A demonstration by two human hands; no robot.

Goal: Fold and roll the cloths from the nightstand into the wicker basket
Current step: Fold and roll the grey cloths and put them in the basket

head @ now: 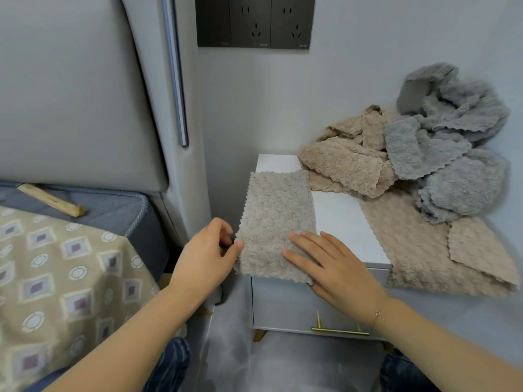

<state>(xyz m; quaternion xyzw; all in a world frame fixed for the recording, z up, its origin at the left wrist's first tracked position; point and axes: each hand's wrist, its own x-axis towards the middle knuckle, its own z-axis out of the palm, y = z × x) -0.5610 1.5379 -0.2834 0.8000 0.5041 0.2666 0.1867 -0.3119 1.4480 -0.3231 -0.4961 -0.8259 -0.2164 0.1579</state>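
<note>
One folded beige cloth (276,222) runs lengthwise away from you; your left hand (206,256) pinches its near-left edge, right hand (331,267) presses flat.

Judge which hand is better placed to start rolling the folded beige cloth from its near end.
Probably the left. The left hand already pinches the near left edge of the folded beige cloth, so it could turn that end over. The right hand lies flat on the cloth, better suited to pinning it on the nightstand.
</note>
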